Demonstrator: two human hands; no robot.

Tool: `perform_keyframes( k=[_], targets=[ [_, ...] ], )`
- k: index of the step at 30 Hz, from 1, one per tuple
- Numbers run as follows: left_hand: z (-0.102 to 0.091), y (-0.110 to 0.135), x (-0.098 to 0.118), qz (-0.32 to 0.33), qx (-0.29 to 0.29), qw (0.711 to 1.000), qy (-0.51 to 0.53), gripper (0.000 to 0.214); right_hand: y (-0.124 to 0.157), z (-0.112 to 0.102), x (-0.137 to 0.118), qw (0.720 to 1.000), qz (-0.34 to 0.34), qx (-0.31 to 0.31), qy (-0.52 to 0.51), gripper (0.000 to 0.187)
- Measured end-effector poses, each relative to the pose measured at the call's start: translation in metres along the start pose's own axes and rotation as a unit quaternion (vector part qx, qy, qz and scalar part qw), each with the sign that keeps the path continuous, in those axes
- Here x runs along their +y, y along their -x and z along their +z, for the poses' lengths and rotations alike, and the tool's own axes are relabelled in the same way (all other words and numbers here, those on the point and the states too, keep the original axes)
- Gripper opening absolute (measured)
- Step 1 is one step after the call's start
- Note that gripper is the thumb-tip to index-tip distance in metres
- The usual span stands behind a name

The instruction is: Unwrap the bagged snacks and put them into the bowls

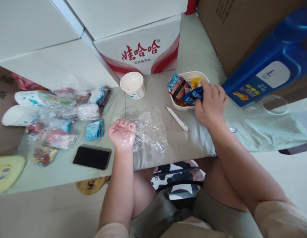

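Note:
My left hand (pixel 122 134) is curled shut around the edge of a clear plastic bag (pixel 150 130) that lies crumpled on the grey cloth in front of me. My right hand (pixel 211 104) reaches to a white bowl (pixel 201 76) filled with small snack packets and is closed on a dark blue packet (pixel 193 95) at the bowl's near rim. A white pen-like tool (pixel 176 117) lies on the cloth between my two hands.
A white paper cup (pixel 133 84) stands behind the bag. Several filled clear bags and packets (pixel 56 112) lie at left, with a black phone (pixel 92 157) near the table edge. White cartons (pixel 140 49) stand behind; a blue jug (pixel 272 62) at right.

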State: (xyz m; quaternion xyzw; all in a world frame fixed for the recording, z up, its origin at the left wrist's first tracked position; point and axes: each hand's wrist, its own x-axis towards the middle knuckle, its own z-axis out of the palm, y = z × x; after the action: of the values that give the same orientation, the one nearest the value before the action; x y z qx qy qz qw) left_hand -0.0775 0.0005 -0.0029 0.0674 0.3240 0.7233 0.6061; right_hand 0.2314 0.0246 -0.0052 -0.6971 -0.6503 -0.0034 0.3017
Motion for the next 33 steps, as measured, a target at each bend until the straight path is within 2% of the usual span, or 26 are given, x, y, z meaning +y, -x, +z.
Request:
perform_keyframes(
  k=[4,7,10,12,14,16,18,20,22,25,28,33],
  targets=[
    [0.004,0.001,-0.002,-0.011,0.013,1.000,0.008,0.023,0.000,0.001,-0.006,0.999,-0.008,-0.022,-0.042,0.071],
    [0.005,0.001,-0.003,-0.017,0.024,1.000,0.009,0.022,0.003,0.000,-0.014,0.996,-0.060,-0.060,-0.024,0.063],
    [0.003,0.001,-0.003,-0.020,0.006,1.000,0.001,0.022,0.005,0.004,-0.018,0.990,-0.103,-0.097,-0.020,0.058],
    [0.001,0.001,-0.003,-0.018,0.001,1.000,-0.002,0.022,0.005,0.006,-0.018,0.989,-0.112,-0.098,-0.015,0.057],
    [-0.001,0.001,-0.002,-0.016,0.000,1.000,0.001,0.021,0.007,0.007,-0.017,0.994,-0.104,-0.044,0.000,0.052],
    [-0.002,0.001,-0.001,-0.018,-0.001,1.000,0.012,0.020,0.011,0.005,-0.018,0.991,-0.119,0.069,-0.003,0.042],
    [-0.001,0.002,0.000,-0.028,-0.001,0.999,0.029,0.020,0.019,0.002,-0.023,0.968,-0.173,0.179,-0.044,0.029],
    [0.000,0.004,0.001,-0.039,0.004,0.998,0.043,0.020,0.029,0.002,-0.031,0.942,-0.238,0.210,-0.112,0.020],
    [0.003,0.005,0.001,-0.046,0.019,0.997,0.056,0.020,0.041,0.005,-0.042,0.929,-0.290,0.153,-0.172,0.017],
    [0.007,0.007,0.000,-0.054,0.041,0.995,0.075,0.020,0.056,0.017,-0.058,0.915,-0.337,0.006,-0.221,0.017],
    [0.006,0.006,-0.001,-0.063,0.040,0.994,0.080,0.018,0.061,0.032,-0.063,0.905,-0.332,-0.125,-0.237,0.020],
    [-0.002,0.001,0.001,-0.056,0.029,0.995,0.079,0.015,0.057,0.051,-0.055,0.899,-0.308,-0.233,-0.205,0.037]
  ],
)
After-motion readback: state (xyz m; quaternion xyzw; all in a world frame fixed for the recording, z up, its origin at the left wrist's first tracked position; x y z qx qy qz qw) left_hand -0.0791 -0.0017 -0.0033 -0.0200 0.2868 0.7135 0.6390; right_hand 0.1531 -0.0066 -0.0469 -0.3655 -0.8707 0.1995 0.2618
